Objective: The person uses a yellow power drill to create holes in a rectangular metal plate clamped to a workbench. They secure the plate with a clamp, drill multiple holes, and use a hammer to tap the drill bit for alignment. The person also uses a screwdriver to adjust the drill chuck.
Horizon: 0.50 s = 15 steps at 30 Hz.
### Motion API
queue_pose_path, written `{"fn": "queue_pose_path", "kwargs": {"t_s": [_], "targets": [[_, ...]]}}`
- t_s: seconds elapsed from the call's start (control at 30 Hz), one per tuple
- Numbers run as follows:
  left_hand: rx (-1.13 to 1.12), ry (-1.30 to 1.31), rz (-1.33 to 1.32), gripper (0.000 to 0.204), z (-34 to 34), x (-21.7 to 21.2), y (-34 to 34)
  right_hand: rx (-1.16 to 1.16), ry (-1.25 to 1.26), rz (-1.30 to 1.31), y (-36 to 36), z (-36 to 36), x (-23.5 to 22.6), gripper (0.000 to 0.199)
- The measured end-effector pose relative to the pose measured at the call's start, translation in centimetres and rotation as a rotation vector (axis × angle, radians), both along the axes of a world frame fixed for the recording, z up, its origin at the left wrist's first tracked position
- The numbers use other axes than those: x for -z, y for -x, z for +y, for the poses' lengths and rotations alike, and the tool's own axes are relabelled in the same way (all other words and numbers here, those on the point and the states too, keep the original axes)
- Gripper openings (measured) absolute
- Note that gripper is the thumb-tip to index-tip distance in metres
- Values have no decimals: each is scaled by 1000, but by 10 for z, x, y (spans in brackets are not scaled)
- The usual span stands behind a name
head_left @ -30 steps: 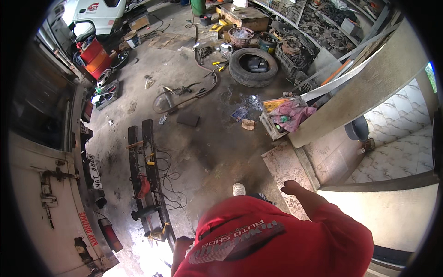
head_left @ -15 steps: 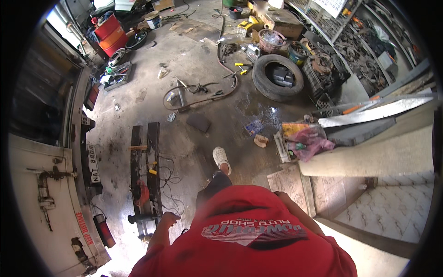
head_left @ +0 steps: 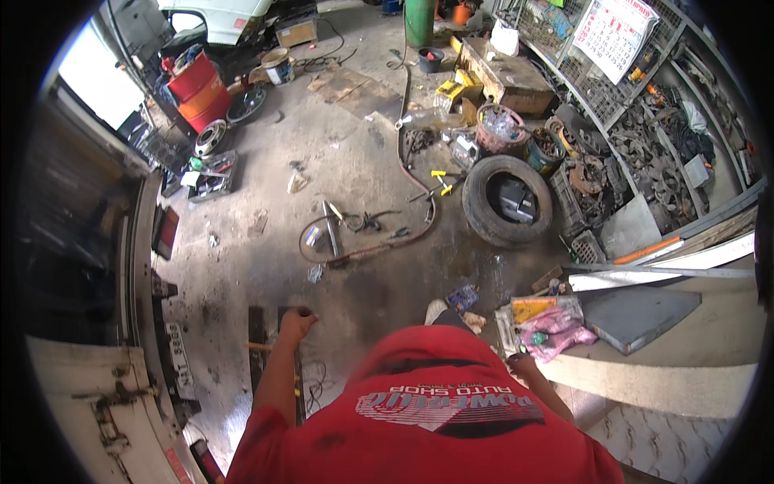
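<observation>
My left hand hangs in front of me, loosely curled, with nothing visible in it. Below and behind it two dark metal bars lie on the floor, partly covered by my forearm. At my right side, my right hand is partly hidden by my red shirt, and its fingers are too dark to make out. Closest to it in the picture is a pink plastic bag beside a yellow-and-orange box. The toe of one pale shoe shows past my shirt.
A vehicle's rear stands along the left. Ahead, a hose loops over the floor near a yellow-handled tool and a tyre. A red drum stands far left. Shelves of metal parts line the right.
I have moved forward: the hose, tyre and bars sit lower in view. My left hand has swung forward and up. A green cylinder and a calendar show more fully.
</observation>
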<state>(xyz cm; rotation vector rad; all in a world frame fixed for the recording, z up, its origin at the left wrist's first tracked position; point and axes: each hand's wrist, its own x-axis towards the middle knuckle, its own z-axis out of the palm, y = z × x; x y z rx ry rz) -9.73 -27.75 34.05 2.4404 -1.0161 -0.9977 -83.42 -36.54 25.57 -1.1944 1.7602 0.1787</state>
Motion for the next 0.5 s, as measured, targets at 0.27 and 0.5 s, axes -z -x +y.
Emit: {"fn": "queue_pose_path", "kwargs": {"t_s": [0.27, 0.5], "targets": [[-286, 86, 86, 36, -85, 79, -67, -779, 76, 235, -108, -247, 60, 42], [-587, -592, 375, 39, -96, 74, -59, -750, 175, 282, -260, -591, -18, 52]]}}
